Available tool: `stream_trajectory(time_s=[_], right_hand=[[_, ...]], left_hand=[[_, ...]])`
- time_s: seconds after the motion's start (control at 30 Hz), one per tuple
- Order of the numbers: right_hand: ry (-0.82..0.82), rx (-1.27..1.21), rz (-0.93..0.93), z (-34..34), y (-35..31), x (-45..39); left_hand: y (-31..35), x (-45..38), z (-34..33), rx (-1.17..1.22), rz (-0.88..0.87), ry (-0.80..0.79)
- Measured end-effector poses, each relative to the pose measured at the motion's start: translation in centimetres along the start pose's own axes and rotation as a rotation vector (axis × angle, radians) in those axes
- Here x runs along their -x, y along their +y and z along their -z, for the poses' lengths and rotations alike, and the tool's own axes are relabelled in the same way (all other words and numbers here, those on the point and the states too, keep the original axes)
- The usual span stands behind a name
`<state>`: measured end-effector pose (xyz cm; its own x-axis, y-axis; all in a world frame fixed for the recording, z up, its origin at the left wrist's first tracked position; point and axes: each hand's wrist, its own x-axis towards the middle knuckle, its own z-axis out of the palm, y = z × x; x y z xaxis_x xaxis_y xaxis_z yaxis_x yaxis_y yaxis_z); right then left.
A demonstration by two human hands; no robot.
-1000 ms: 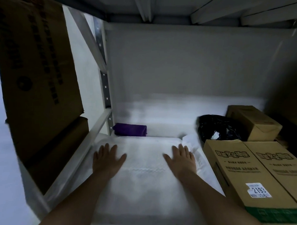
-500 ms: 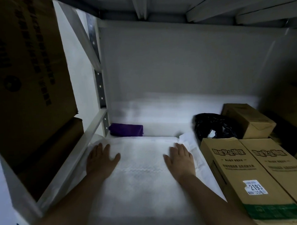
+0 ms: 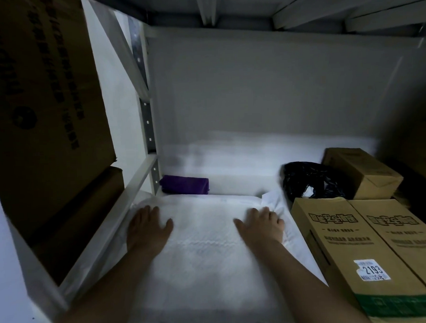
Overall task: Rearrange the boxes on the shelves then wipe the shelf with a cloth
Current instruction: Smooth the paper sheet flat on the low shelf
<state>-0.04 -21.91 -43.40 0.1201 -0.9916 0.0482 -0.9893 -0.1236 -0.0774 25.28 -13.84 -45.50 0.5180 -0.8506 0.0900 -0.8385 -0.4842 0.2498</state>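
**Two hands laid on the white sheet**

On the white sheet [image 3: 211, 254], which is spread over the shelf [image 3: 231, 158], both hands are laid palm down. The left hand [image 3: 146, 229] is placed flat near the sheet's left edge, with its fingers straight and apart, and nothing is held by it. The right hand [image 3: 262, 226] is placed near the sheet's right edge. Its outer fingers are bent down onto a crumpled bit of the sheet, but it cannot be told if that bit is gripped. Both arms are stretched forward from the bottom of the view.

The purple cloth [image 3: 185, 184] is folded and laid behind the sheet, in the back left corner, with its long side running left to right. Two long boxes [image 3: 372, 252] are set side by side just right of the sheet, pointing front to back. A black bag [image 3: 310, 179] and a small box [image 3: 361, 172] are seen behind them.

Since a second ago, both hands have been moved a little farther back on the sheet, and the right fingers have been bent.
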Motion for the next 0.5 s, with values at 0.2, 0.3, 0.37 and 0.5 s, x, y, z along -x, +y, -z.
stream_trajectory(time_s=[0.2,0.3,0.37,0.5], right_hand=[[0.05,0.062,0.002,-0.4,0.2,0.5],[0.015,-0.095,0.021,-0.8,0.8,1.3],[0.059,-0.238,0.016,-0.6,1.1,1.6],[0.282,-0.266,0.161,-0.1,0.8,3.0]], left_hand=[[0.0,-0.1,-0.1,-0.008,0.015,-0.035],[0.3,-0.2,0.1,-0.022,0.022,-0.052],[0.3,0.3,0.3,-0.044,-0.026,0.08],[1.6,2.9,0.7,-0.005,-0.155,0.222]])
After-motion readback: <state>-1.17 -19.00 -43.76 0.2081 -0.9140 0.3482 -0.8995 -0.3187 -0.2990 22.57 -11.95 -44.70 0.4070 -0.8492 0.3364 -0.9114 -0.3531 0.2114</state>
